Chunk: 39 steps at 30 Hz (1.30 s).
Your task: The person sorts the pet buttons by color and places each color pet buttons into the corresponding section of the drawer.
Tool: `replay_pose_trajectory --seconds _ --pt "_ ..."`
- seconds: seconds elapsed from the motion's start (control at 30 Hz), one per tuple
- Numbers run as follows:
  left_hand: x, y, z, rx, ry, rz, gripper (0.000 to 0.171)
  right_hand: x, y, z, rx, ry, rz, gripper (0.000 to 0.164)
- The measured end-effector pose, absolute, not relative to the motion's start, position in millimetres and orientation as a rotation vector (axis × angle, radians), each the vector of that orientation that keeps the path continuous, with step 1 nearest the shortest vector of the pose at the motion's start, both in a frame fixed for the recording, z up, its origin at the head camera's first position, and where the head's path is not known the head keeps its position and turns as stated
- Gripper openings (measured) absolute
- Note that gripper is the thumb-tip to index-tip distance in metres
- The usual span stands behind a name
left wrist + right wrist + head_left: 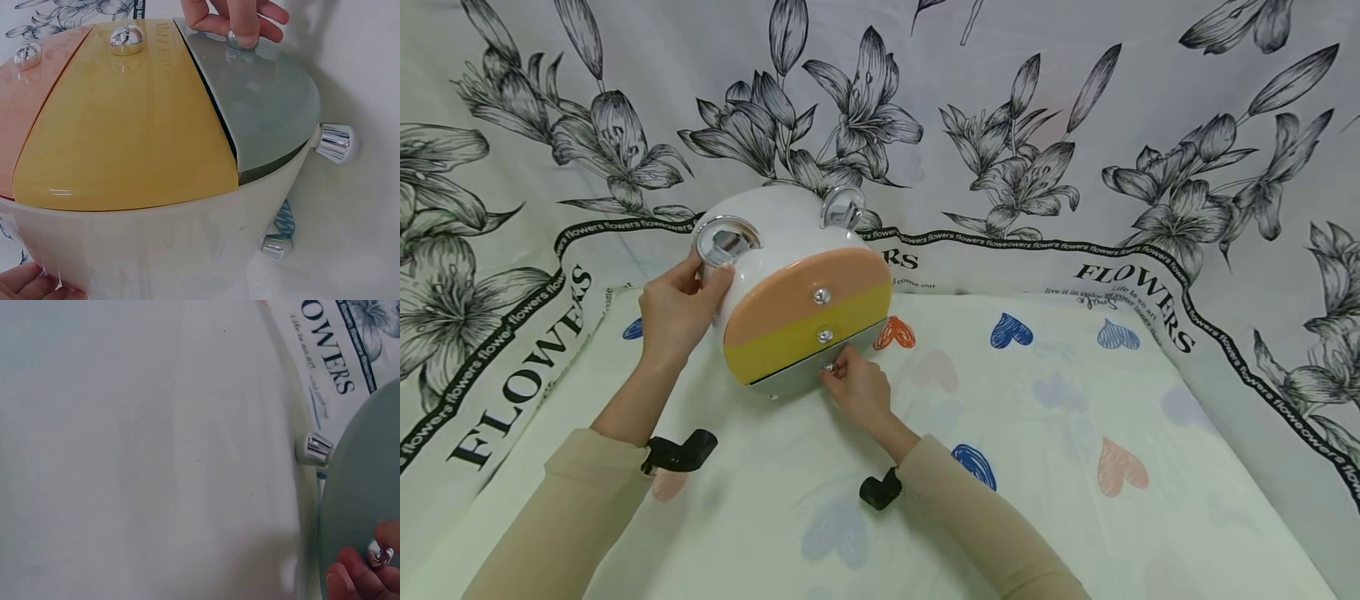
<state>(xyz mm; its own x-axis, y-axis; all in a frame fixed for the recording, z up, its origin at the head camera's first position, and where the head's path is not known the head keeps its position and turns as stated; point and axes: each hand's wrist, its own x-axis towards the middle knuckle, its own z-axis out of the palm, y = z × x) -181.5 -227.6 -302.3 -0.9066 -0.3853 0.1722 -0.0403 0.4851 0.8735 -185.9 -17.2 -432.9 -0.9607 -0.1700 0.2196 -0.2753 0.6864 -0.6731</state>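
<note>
A glossy white rounded drawer box (782, 218) stands tilted in the head view, with an orange drawer (775, 300), a yellow drawer (782, 343) and a grey-green drawer (790, 377) stacked on its front. My left hand (673, 310) grips its left side, just below a round chrome cap (726, 240). At the lowest drawer, my right hand (861, 387) pinches the small silver knob (242, 41) between thumb and fingers. Dark gaps along the edges of that green drawer show it standing slightly out from the body. The other silver knobs (822, 296) are untouched.
Under the box lies a pale cloth (1015, 500) printed with hearts. Behind it hangs a white curtain (925, 192) with black flower drawings and lettering. Short chrome feet (336, 144) stick out from the box's base. A second chrome cap (844, 208) tops its right side.
</note>
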Motion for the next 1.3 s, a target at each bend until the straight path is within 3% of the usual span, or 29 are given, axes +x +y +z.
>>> replay_pose_trajectory --seconds 0.9,1.3 --pt "-181.9 -232.0 -303.2 0.339 -2.400 -1.372 0.065 -185.9 -19.8 -422.5 0.352 -2.913 1.048 0.022" --pt "-177.6 -242.9 -312.9 0.227 -2.394 -1.352 0.059 -185.2 38.1 -410.2 0.592 -2.898 0.934 0.027"
